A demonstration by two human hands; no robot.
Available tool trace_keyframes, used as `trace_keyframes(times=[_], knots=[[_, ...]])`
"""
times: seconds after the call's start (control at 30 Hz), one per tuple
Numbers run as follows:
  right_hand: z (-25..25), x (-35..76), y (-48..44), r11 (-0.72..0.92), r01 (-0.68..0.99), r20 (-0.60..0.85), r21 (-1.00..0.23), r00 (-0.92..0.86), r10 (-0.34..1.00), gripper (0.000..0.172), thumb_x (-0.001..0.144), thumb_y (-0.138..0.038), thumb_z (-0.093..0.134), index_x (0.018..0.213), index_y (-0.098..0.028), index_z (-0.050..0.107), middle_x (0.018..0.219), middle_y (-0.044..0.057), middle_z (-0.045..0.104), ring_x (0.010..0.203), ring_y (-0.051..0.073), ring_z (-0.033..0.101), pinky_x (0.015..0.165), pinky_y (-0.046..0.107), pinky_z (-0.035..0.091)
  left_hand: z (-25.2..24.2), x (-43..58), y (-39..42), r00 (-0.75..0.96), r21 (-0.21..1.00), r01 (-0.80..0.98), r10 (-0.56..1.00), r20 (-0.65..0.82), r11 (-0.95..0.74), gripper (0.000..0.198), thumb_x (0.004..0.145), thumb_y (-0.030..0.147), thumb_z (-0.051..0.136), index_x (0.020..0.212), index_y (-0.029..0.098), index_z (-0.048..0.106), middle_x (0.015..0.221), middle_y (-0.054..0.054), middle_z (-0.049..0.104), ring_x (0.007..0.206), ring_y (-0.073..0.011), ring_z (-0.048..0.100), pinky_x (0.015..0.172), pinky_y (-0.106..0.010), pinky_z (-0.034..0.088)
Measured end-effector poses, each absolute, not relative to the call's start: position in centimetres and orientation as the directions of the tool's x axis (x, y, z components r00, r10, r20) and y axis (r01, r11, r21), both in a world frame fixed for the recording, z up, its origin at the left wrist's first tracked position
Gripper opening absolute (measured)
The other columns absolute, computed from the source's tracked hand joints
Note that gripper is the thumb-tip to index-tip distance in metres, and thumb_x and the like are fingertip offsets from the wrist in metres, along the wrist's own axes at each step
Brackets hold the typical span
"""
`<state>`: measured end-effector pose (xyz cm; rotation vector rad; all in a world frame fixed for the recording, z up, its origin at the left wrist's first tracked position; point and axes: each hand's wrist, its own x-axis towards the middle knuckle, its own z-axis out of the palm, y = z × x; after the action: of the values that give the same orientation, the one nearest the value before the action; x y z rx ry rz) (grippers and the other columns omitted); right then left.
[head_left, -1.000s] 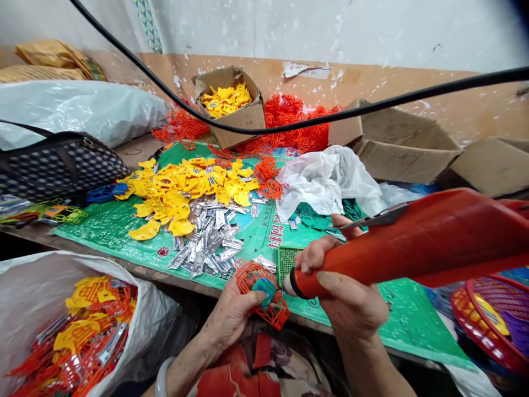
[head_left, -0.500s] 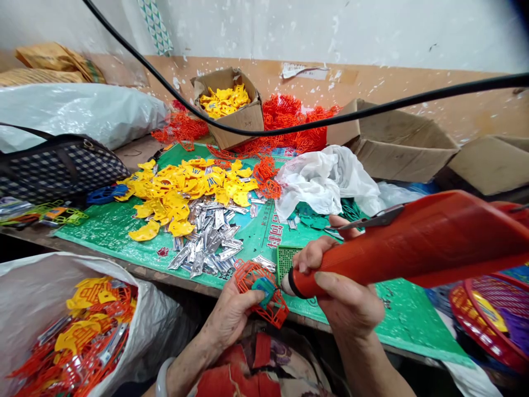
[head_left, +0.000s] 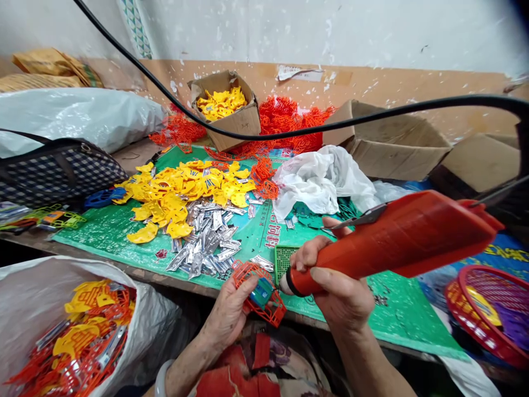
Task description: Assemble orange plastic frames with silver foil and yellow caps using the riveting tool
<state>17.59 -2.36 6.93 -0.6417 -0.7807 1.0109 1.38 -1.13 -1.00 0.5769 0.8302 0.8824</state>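
Observation:
My left hand point(head_left: 229, 306) is closed on an orange-red plastic lattice frame point(head_left: 275, 313), the thumb lying near a teal plastic piece point(head_left: 261, 292) set in it. My right hand point(head_left: 336, 281) wraps round a red electric screwdriver point(head_left: 384, 237), held slantwise with its tip pointing left. That tip is at the right edge of the teal piece; whether it touches a screw is too small to tell. Just behind the tip sits a small green perforated tray point(head_left: 285, 260). Silvery strips point(head_left: 210, 237) lie in a heap beyond my left hand, with yellow plastic pieces point(head_left: 185, 187) behind them.
A white sack point(head_left: 152, 309) of orange and yellow assemblies stands at lower left. On the table are a cardboard box point(head_left: 237, 124) of yellow pieces, orange frames point(head_left: 285, 116) and a white plastic bag point(head_left: 320, 179). A red basket point(head_left: 463, 325) is at right. A black cable point(head_left: 289, 134) hangs across.
The screwdriver has shifted slightly left, and more of its rear end shows. My left thumb has moved up off the teal piece, leaving more of it visible. The view has turned slightly right.

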Motion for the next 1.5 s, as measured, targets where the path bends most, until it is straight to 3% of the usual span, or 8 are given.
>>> trace_keyframes(times=[0.3, 0.5, 0.83, 1.27, 1.5], knots=[[6.6, 17.3, -2.8, 0.389, -0.479, 0.265, -0.787, 0.307, 0.914, 0.064, 0.068, -0.012, 0.071, 0.125, -0.032, 0.049, 0.071, -0.006, 0.063, 0.062, 0.014, 0.058, 0.064, 0.032, 0.05, -0.7, 1.4, -1.2, 0.353, 0.722, -0.433, 0.839, -0.415, 0.54, 0.03, 0.073, 0.034, 0.08, 0.091, 0.013, 0.068, 0.08, -0.004, 0.069, 0.063, -0.014, 0.061, 0.056, -0.028, 0.057], [6.3, 17.1, -3.0, 0.39, -0.463, 0.277, -0.796, 0.295, 0.915, 0.063, 0.07, -0.01, 0.07, 0.123, -0.033, 0.046, 0.073, -0.006, 0.062, 0.065, 0.013, 0.057, 0.067, 0.032, 0.049, -0.3, 1.5, -1.2, 0.361, 0.74, -0.388, 0.829, -0.427, 0.55, 0.033, 0.061, 0.018, 0.086, 0.087, 0.014, 0.066, 0.076, -0.002, 0.069, 0.063, -0.014, 0.062, 0.061, -0.026, 0.055], [5.1, 16.8, -2.7, 0.382, -0.42, 0.287, -0.823, 0.272, 0.918, 0.056, 0.072, -0.015, 0.071, 0.119, -0.032, 0.046, 0.075, -0.006, 0.062, 0.066, 0.014, 0.059, 0.072, 0.034, 0.05, -0.8, 1.2, -1.5, 0.369, 0.731, -0.415, 0.835, -0.408, 0.541, 0.027, 0.069, 0.015, 0.078, 0.092, 0.015, 0.064, 0.081, -0.002, 0.068, 0.067, -0.0149, 0.062, 0.065, -0.029, 0.054], [5.6, 16.9, -3.5, 0.379, -0.485, 0.29, -0.788, 0.251, 0.924, 0.063, 0.069, -0.013, 0.073, 0.122, -0.034, 0.046, 0.075, -0.006, 0.061, 0.064, 0.013, 0.057, 0.066, 0.031, 0.05, -0.3, 1.3, -1.8, 0.342, 0.759, -0.39, 0.847, -0.407, 0.522, 0.027, 0.063, 0.014, 0.08, 0.086, 0.015, 0.066, 0.073, 0.0, 0.068, 0.059, -0.0125, 0.061, 0.059, -0.025, 0.054], [7.5, 18.4, -3.2, 0.45, -0.404, 0.322, -0.796, 0.346, 0.881, 0.054, 0.066, -0.011, 0.071, 0.114, -0.029, 0.054, 0.07, -0.006, 0.062, 0.062, 0.013, 0.058, 0.06, 0.03, 0.049, -0.5, 1.2, -2.0, 0.366, 0.741, -0.412, 0.841, -0.399, 0.531, 0.029, 0.066, 0.013, 0.078, 0.093, 0.015, 0.067, 0.08, -0.002, 0.071, 0.063, -0.0133, 0.063, 0.063, -0.026, 0.056]])
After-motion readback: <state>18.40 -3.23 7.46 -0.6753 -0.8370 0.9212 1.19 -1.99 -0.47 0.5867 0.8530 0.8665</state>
